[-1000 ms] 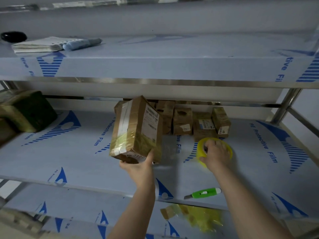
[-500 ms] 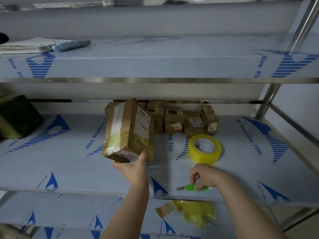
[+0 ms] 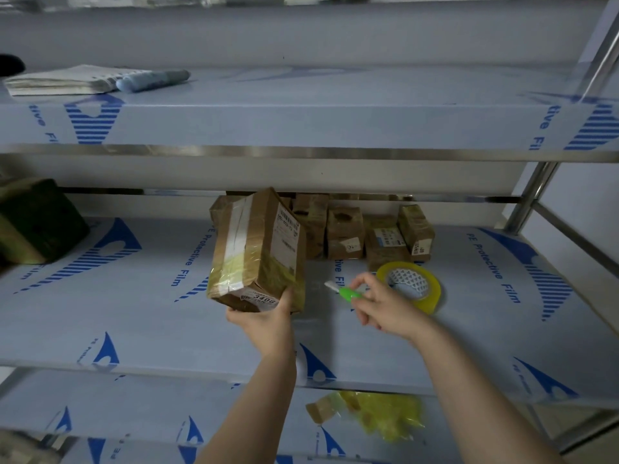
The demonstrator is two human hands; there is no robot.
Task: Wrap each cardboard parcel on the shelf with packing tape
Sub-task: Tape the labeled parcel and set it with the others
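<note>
My left hand (image 3: 264, 321) grips the bottom of a brown cardboard parcel (image 3: 254, 249), held tilted above the middle shelf (image 3: 134, 316), with yellowish tape around its lower end. My right hand (image 3: 382, 304) pinches a green utility knife (image 3: 346, 292), its white tip pointing left toward the parcel. A roll of yellow packing tape (image 3: 410, 286) lies flat on the shelf just right of that hand. Several small cardboard parcels (image 3: 368, 232) stand in a row at the back of the shelf.
A dark green wrapped block (image 3: 37, 222) sits at the shelf's far left. On the upper shelf (image 3: 301, 125) lie a stack of papers (image 3: 63, 80) and a blue marker (image 3: 152, 80). Crumpled yellow tape scraps (image 3: 378, 416) lie on the lower shelf. A steel post (image 3: 532, 195) stands right.
My right hand left the tape roll, picked the green knife up from the shelf's front edge and lifted it toward the parcel. The left hand kept holding the parcel.
</note>
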